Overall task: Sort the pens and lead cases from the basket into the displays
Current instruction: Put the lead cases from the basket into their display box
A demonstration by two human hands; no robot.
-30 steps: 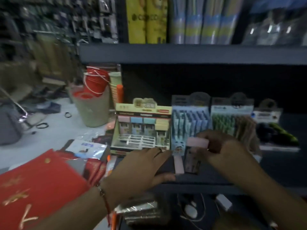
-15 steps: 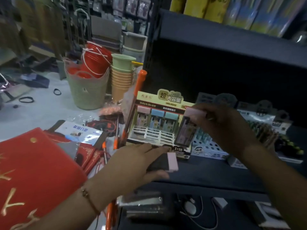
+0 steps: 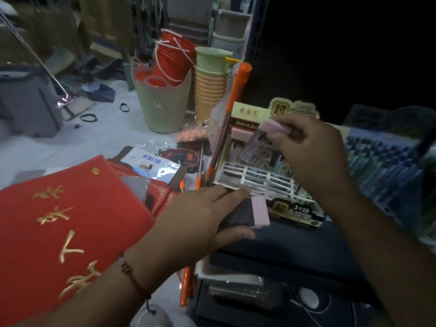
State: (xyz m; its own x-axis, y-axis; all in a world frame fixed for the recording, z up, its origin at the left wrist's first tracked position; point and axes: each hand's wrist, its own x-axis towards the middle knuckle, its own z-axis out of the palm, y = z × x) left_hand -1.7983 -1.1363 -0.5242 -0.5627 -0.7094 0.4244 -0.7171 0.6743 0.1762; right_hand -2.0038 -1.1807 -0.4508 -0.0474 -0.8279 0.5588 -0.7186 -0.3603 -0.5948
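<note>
My right hand (image 3: pixel 309 147) pinches a pink-capped lead case (image 3: pixel 262 142) by its cap, tilted, just above the slots of the yellow lead-case display (image 3: pixel 266 180) on the dark shelf. My left hand (image 3: pixel 195 215) grips another lead case (image 3: pixel 250 212) with a dark body and pink cap, low in front of the display's left corner. A blue pen display (image 3: pixel 382 161) stands to the right, blurred.
A red cloth with gold characters (image 3: pixel 61 223) lies at the left. Orange pens (image 3: pixel 226 128) lean by the display. A beige basket of red items (image 3: pixel 162 100) and stacked cups (image 3: pixel 212 83) stand behind. The dark shelf edge (image 3: pixel 295 244) runs below the displays.
My right hand has carried its lead case left, from the blue display over to the yellow display. My left hand keeps its case low, and the view has swung left.
</note>
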